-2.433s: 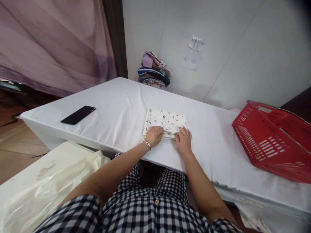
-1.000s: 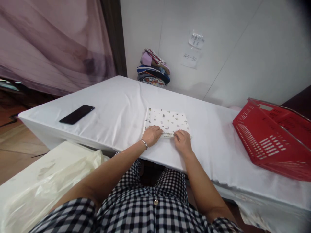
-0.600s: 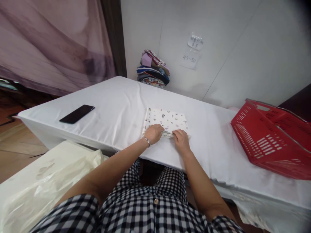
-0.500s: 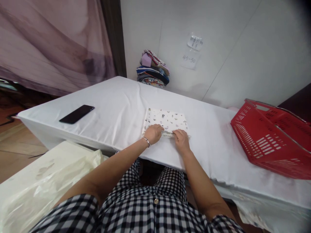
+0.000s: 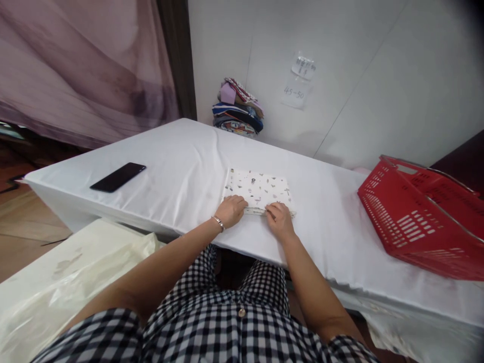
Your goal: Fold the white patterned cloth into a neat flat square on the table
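Note:
A folded white cloth with small printed figures (image 5: pixel 259 190) lies flat on the white-covered table (image 5: pixel 181 171), near its front edge. My left hand (image 5: pixel 231 210) rests on the cloth's near left corner, fingers curled over the edge; a thin bracelet circles that wrist. My right hand (image 5: pixel 279 221) pinches the near edge of the cloth a little right of centre. Both hands are in contact with the fold's front edge, close together.
A black phone (image 5: pixel 117 177) lies at the table's left. A pile of folded coloured cloths (image 5: pixel 237 108) sits at the back against the wall. A tilted red plastic basket (image 5: pixel 419 222) occupies the right. A pale plastic bag (image 5: pixel 75 272) lies at lower left.
My right hand has slid left along the cloth's near edge, closer to my left hand. The cloth stays in place.

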Tool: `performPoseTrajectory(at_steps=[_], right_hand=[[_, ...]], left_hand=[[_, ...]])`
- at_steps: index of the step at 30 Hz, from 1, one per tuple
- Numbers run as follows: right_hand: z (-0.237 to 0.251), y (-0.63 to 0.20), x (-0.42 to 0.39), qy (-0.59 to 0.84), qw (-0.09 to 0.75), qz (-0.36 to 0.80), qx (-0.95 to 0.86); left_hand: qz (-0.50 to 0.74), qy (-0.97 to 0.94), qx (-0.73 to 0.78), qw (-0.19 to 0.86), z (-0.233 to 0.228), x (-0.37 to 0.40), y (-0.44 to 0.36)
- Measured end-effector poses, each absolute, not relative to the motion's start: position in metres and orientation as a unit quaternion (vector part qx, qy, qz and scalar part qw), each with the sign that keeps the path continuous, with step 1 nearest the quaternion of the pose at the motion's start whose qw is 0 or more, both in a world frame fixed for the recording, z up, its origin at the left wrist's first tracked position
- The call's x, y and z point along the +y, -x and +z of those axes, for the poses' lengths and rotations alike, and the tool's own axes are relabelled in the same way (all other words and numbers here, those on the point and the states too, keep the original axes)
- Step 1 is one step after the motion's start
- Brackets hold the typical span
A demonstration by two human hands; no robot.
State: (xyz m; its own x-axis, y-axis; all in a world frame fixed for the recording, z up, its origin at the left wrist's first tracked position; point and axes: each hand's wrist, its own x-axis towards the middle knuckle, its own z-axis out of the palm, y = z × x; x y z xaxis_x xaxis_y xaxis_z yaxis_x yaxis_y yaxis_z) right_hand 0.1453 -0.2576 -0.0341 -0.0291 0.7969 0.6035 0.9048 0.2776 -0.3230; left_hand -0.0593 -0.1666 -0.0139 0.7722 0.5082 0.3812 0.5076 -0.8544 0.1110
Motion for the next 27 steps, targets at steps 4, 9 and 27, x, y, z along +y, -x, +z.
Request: performPoseTrajectory(at_steps=[4,9,27], right_hand=[[-0.035,-0.145,-0.258,0.593,0.365,-0.074,-0.714],[-0.036,-0.145,-0.257,0.588,0.368,-0.077,-0.717],[-0.037,-0.135,-0.254,0.576,0.366,-0.081,-0.727]], left_hand=[[0.241,-0.934,0.263,-0.004,-0.019,-0.163,0.077],[0.288,-0.913,0.289,0.018,-0.02,-0.157,0.104],[0.268,-0.684,0.601,0.316,-0.009,-0.153,0.104]])
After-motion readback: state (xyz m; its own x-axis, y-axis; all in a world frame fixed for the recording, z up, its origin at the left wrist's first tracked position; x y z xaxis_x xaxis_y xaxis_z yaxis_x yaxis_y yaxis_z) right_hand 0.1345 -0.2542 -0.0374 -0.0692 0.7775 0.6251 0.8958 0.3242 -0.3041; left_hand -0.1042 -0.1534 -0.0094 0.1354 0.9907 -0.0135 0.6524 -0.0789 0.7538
